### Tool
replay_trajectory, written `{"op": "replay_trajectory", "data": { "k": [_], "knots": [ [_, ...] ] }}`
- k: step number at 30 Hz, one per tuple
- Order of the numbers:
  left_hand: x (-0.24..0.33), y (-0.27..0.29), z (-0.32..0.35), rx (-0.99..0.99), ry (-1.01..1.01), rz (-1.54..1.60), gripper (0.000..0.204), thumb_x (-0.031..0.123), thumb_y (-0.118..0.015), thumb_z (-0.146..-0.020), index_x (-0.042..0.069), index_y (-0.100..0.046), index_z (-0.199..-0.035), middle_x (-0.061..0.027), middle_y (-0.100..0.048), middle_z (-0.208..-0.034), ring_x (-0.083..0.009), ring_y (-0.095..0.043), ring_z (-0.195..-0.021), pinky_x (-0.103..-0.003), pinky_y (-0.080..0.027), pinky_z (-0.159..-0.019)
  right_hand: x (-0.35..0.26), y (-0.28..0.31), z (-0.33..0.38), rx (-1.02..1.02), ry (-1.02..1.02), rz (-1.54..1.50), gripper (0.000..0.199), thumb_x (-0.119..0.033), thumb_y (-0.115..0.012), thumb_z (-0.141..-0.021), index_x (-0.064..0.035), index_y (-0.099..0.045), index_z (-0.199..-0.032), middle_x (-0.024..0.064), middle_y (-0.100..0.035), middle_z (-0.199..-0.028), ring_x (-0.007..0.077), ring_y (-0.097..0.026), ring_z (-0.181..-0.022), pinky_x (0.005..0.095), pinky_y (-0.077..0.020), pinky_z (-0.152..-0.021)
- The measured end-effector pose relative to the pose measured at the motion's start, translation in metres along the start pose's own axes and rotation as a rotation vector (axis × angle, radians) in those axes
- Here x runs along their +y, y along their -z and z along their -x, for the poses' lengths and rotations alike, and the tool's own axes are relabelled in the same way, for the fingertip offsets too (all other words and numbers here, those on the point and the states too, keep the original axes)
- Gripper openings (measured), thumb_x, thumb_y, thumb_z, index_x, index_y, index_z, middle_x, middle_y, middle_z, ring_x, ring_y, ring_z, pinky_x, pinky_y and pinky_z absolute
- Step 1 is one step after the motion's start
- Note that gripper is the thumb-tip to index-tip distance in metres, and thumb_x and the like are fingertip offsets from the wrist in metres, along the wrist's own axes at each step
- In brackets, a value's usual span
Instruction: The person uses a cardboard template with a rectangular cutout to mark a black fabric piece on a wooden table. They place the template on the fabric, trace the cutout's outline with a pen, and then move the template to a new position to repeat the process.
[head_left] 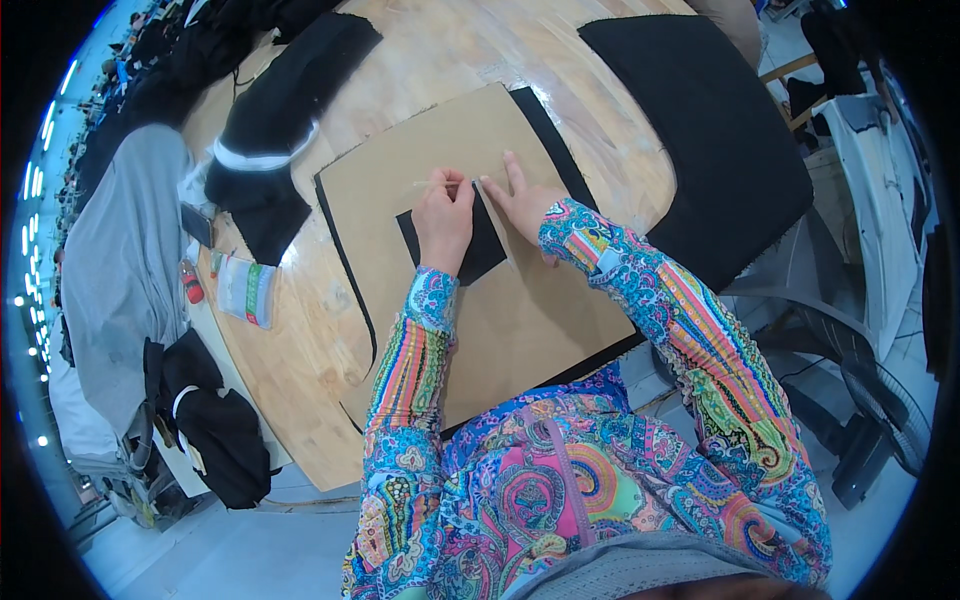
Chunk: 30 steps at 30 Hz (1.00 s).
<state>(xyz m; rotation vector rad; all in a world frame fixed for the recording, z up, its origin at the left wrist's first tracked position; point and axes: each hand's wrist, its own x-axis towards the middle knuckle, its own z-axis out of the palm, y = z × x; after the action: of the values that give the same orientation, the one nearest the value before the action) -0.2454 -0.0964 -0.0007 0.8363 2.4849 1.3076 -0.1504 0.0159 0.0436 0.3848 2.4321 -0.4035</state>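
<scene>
A large tan sheet, like card or heavy paper, lies over black fabric whose edges stick out around it. On the sheet rests a smaller dark square piece. My left hand is closed over that square's far edge, pinching a thin pale stick that pokes out to the left. Its exact kind is too small to make out. Close beside it, my right hand lies with fingers spread on the tan sheet, its thumb and fingertips near the square's far corner.
The wooden table has a curved edge. Black fabric pieces lie at the far left and right. A clear packet and a small red bottle sit left. A black fan stands at lower right.
</scene>
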Motion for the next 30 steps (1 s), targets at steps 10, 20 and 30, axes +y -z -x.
{"op": "replay_trajectory", "data": {
  "k": [10, 20, 30],
  "knots": [
    [0.003, 0.0, 0.007, 0.024, -0.186, -0.124, 0.012, 0.014, -0.062, -0.084, 0.002, -0.058, -0.085, -0.0153, -0.066, -0.079, -0.0283, -0.065, -0.069, -0.036, -0.05, -0.062, 0.0, -0.001, -0.002, 0.02, 0.01, 0.026, 0.141, 0.006, -0.088, -0.036, -0.0202, -0.006, -0.149, 0.0291, 0.008, -0.149, 0.0365, -0.059, -0.107, 0.0388, -0.0527, -0.087],
    [0.017, 0.011, 0.074, -0.081, -0.34, -0.116, 0.008, 0.006, -0.063, -0.081, 0.002, -0.056, -0.082, -0.0126, -0.058, -0.075, -0.0289, -0.058, -0.074, -0.038, -0.046, -0.065, 0.0, -0.001, 0.0, 0.028, 0.006, 0.041, 0.137, 0.007, -0.086, -0.039, -0.0191, -0.007, -0.148, 0.0288, 0.006, -0.15, 0.035, -0.059, -0.107, 0.038, -0.0521, -0.088],
    [0.002, 0.021, 0.058, -0.114, 0.075, 0.271, 0.013, 0.011, -0.064, -0.084, 0.001, -0.056, -0.084, -0.0115, -0.065, -0.074, -0.0163, -0.063, -0.067, -0.029, -0.049, -0.062, 0.0, 0.002, 0.002, 0.015, 0.001, 0.014, 0.138, 0.009, -0.085, -0.039, -0.0202, -0.006, -0.149, 0.0277, 0.007, -0.15, 0.0347, -0.058, -0.11, 0.0387, -0.0521, -0.087]
  ]
}}
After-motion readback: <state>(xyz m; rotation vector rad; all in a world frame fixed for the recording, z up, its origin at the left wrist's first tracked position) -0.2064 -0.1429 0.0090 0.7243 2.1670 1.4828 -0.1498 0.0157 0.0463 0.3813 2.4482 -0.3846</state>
